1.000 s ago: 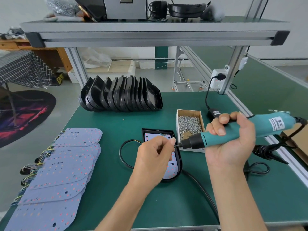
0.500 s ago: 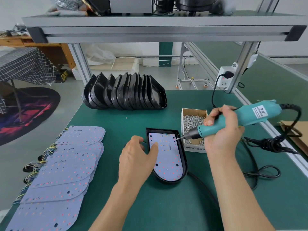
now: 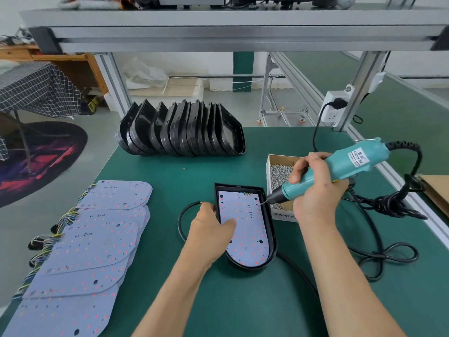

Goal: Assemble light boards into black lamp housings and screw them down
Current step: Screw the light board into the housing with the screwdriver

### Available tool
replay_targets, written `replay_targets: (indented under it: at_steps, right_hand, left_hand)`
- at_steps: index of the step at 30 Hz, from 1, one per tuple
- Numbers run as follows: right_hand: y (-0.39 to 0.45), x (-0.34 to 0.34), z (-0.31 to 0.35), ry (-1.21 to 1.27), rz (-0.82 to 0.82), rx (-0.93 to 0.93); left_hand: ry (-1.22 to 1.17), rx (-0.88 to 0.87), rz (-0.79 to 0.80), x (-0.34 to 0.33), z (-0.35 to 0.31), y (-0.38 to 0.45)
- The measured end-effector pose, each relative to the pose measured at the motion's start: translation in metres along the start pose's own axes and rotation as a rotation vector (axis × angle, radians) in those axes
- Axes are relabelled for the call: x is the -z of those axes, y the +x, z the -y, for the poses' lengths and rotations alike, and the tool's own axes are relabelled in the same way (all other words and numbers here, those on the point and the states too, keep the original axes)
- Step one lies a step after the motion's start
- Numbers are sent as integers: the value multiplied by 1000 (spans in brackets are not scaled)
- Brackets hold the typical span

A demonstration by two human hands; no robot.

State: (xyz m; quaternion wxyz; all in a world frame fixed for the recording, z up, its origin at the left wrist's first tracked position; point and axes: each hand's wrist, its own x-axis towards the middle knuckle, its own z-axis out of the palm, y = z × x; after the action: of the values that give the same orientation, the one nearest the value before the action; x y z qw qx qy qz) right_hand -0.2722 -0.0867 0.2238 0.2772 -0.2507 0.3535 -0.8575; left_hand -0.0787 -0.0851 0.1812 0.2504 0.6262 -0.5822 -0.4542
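Over the housing (image 3: 272,239), right hand (image 3: 315,190) clenches the angled screwdriver (image 3: 340,169); left hand (image 3: 209,229) grasps its rim.

The room is bright with soft, even daylight, and shadows under the hands are faint. The green table (image 3: 170,171) shows no harsh glare. The wide lens bows the overhead shelf (image 3: 218,32) and stretches the edges; the light boards (image 3: 92,244) at lower left look slightly smeared.
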Motion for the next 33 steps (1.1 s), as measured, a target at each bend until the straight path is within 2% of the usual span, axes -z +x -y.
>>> replay_targets:
  at_steps: [33]
  right_hand:
    - [-5, -6, 3, 0, 56, 27]
  left_hand:
    - [85, -112, -122, -3, -16, -23]
